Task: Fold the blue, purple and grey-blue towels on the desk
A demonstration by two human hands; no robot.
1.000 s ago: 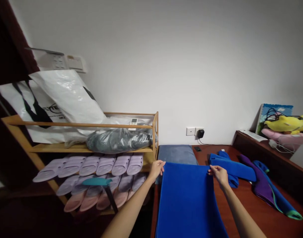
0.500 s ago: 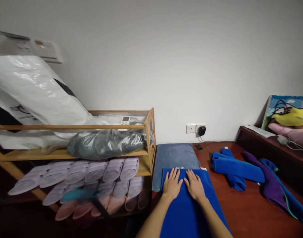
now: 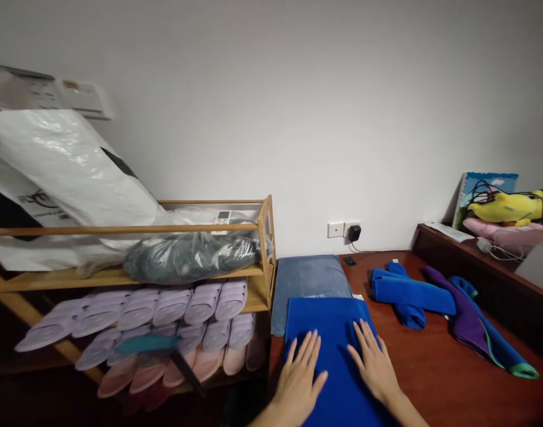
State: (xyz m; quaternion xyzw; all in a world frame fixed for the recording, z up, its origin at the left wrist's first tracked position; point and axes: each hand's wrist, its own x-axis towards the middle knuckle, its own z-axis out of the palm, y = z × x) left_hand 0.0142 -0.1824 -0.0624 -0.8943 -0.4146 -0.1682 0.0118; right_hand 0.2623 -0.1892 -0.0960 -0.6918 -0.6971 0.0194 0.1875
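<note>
A bright blue cloth [image 3: 329,332], which looks like a towel, lies spread on the reddish-brown table. My left hand [image 3: 300,370] rests at its left side, palm down with the fingers spread. On the right side my right hand [image 3: 373,360] is also open, fingers stretched over the cloth. Neither hand grips anything. The cloth's far edge overlaps a grey-blue folded cloth or cushion [image 3: 311,276] with pale lettering partly showing. The near end of the blue cloth runs out of view.
Rolled blue cloths [image 3: 411,293] lie crossed at right, beside a purple cloth [image 3: 469,326] and a green-edged blue one. A wooden rack [image 3: 267,237] with several slippers [image 3: 231,299] stands left. A plugged-in adapter [image 3: 354,233] is on the wall. A yellow plush toy [image 3: 507,207] sits on the ledge.
Both hands have slid back toward me from the cloth's far edge and moved farther apart. The cloth's far edge is uncovered now. The view has shifted slightly to the right.
</note>
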